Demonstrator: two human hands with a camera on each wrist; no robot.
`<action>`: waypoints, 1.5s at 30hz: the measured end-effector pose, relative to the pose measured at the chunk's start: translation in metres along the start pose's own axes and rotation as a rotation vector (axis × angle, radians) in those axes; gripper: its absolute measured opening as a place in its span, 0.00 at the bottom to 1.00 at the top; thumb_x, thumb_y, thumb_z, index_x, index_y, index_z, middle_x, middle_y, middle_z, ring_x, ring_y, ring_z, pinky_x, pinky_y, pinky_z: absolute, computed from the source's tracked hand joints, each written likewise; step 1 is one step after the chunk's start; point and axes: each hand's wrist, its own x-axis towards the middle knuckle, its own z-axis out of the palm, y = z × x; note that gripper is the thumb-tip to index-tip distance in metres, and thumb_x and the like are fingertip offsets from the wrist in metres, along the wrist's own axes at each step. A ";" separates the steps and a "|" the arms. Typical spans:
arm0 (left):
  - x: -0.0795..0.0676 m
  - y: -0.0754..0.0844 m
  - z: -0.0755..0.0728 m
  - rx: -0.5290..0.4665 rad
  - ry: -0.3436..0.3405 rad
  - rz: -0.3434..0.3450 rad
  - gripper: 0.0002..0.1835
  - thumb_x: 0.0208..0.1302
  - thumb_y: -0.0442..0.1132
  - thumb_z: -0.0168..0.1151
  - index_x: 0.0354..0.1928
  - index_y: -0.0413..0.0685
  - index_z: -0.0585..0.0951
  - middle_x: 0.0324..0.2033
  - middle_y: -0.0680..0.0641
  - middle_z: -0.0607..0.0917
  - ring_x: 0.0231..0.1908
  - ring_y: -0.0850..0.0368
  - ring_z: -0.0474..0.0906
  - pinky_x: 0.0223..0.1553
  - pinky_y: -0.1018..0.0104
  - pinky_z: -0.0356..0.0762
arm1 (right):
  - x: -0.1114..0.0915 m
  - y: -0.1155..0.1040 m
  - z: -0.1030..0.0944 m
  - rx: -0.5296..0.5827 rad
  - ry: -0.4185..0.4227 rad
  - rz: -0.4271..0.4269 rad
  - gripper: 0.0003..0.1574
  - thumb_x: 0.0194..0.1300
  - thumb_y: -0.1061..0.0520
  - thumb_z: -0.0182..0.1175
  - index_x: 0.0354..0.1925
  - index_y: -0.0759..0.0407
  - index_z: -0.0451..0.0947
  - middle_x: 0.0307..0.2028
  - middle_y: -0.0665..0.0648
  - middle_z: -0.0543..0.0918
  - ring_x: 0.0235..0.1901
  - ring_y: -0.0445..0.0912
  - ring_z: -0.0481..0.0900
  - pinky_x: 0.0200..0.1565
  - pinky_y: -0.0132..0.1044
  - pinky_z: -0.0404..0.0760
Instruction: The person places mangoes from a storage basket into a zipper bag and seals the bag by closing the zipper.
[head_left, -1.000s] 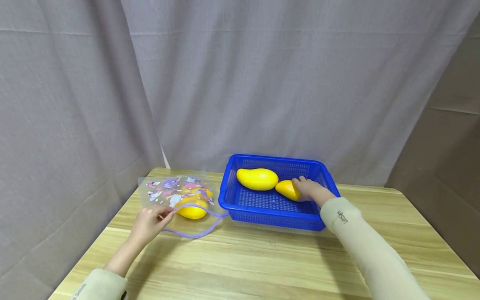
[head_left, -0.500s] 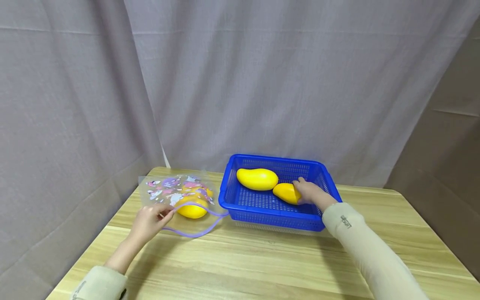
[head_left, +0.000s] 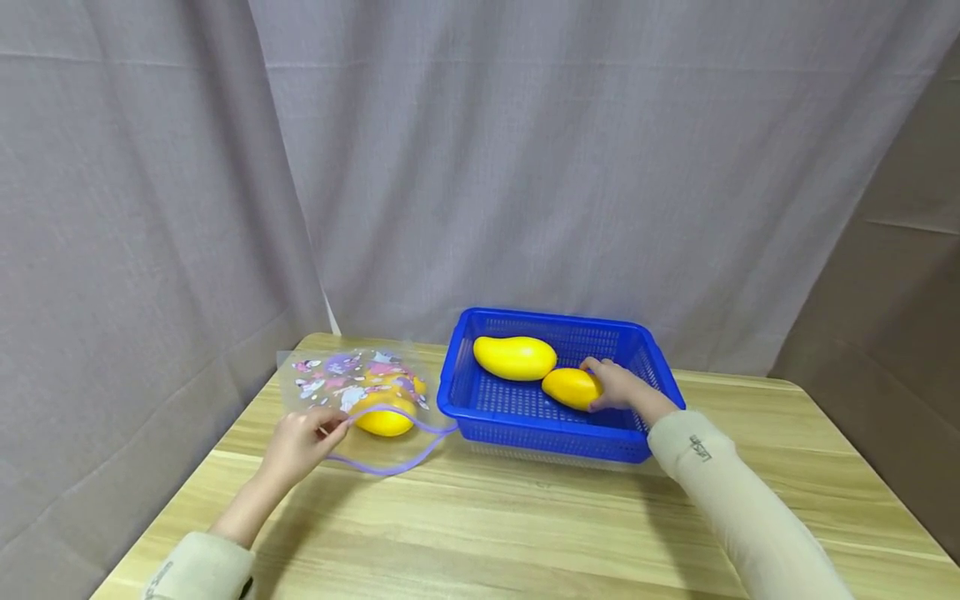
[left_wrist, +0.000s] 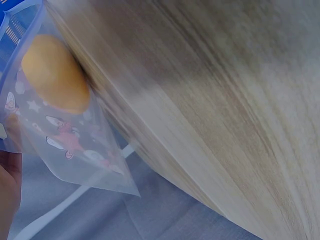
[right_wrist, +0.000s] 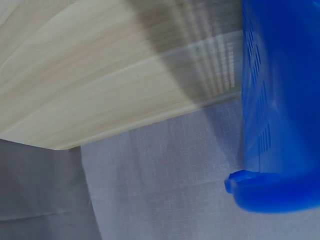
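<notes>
My left hand point(head_left: 296, 446) pinches the purple-edged rim of a clear zip bag point(head_left: 311, 390) with a cartoon print; its mouth gapes toward me. Inside the bag lie yellow mangoes point(head_left: 386, 423), partly covered by the print. The left wrist view shows one mango point(left_wrist: 56, 75) through the plastic, with part of my left hand point(left_wrist: 9, 192) at the edge. In the blue basket point(head_left: 555, 423), my right hand point(head_left: 618, 388) grips the right end of a mango point(head_left: 570, 389), thumb in front and fingers behind. A larger mango point(head_left: 513, 358) lies just left of it.
The basket stands on a wooden table point(head_left: 480, 525), close to the right side of the bag. Grey curtains point(head_left: 555, 167) hang behind and at the left. The right wrist view shows mostly the basket's outer wall point(right_wrist: 280, 115) and the table's far edge.
My right hand has shifted the gripped mango slightly left and toward me within the basket, so more of the fruit shows. My left hand and the bag have stayed still.
</notes>
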 end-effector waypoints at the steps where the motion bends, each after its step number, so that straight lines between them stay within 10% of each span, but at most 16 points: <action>1: 0.001 0.000 0.000 -0.004 -0.001 0.002 0.05 0.46 0.28 0.70 0.26 0.42 0.84 0.19 0.50 0.85 0.18 0.64 0.78 0.20 0.77 0.77 | -0.001 0.000 -0.001 0.018 0.007 -0.002 0.40 0.49 0.58 0.71 0.57 0.67 0.66 0.48 0.72 0.74 0.45 0.60 0.75 0.51 0.58 0.75; 13: 0.006 0.001 -0.002 -0.024 -0.008 0.012 0.05 0.47 0.28 0.70 0.26 0.42 0.84 0.20 0.51 0.85 0.18 0.64 0.78 0.20 0.77 0.77 | -0.009 -0.007 -0.003 0.224 0.211 -0.028 0.37 0.53 0.55 0.68 0.53 0.79 0.69 0.45 0.73 0.75 0.42 0.59 0.73 0.46 0.53 0.76; 23: 0.002 0.000 -0.001 -0.007 0.015 0.015 0.06 0.45 0.29 0.71 0.26 0.41 0.84 0.19 0.51 0.85 0.18 0.63 0.78 0.20 0.77 0.77 | -0.014 -0.025 0.004 0.492 0.170 0.124 0.36 0.63 0.58 0.59 0.62 0.74 0.59 0.54 0.77 0.71 0.46 0.62 0.77 0.39 0.44 0.85; 45: 0.001 0.004 -0.003 -0.023 -0.011 0.006 0.05 0.46 0.29 0.71 0.26 0.41 0.84 0.19 0.50 0.85 0.18 0.63 0.78 0.20 0.75 0.78 | -0.014 -0.047 0.007 0.446 0.273 0.219 0.30 0.62 0.59 0.60 0.57 0.74 0.65 0.51 0.74 0.74 0.45 0.61 0.76 0.44 0.48 0.82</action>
